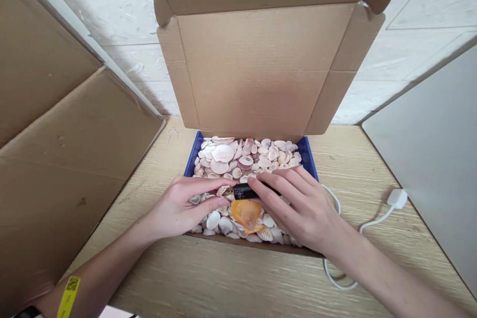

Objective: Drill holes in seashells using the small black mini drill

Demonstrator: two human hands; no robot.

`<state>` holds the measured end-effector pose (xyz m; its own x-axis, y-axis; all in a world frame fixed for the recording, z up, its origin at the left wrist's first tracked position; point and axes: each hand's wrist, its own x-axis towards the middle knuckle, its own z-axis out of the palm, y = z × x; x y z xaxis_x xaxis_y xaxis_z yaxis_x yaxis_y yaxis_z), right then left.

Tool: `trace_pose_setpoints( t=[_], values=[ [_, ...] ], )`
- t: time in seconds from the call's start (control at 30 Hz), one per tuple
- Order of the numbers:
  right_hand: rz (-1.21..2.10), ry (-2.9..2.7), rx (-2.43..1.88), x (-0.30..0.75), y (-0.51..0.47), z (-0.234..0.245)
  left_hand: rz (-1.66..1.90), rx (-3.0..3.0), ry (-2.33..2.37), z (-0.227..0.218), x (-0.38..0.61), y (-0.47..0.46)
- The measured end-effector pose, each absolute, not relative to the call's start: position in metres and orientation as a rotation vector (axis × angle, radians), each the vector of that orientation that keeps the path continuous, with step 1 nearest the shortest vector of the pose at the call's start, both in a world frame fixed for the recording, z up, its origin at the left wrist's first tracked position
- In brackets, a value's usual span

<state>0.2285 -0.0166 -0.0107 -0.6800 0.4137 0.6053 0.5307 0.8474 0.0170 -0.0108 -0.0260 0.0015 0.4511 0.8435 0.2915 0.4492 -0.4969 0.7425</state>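
Observation:
A cardboard box (311,159) with blue sides stands with its lid (257,69) raised, full of pale seashells (222,152). Above the shells, my left hand (186,203) pinches a small patterned shell (223,190) between thumb and fingers. My right hand (298,203) grips a short black cylinder (243,191), whose near end meets or almost touches that shell; its kind I cannot make out, and my fingers cover the far end. Just below the cylinder lies a large orange scallop shell (246,214) among the smaller ones.
Around the box is a light wood-grain tabletop (179,268). A white cable (378,221) with a white plug (397,198) lies to the right. Tall cardboard (85,129) walls the left side, a white panel (432,124) the right, and a white brick-pattern wall (122,15) the back.

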Motion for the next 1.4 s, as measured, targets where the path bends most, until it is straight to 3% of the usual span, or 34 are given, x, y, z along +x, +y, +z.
trace_pose_setpoints(
  t=[1.4],
  values=[
    [-0.159,-2.205,-0.9,0.2289,-0.0146,-0.0125,0.916,1.846,1.244,-0.0028,-0.0156,-0.0251]
  ],
)
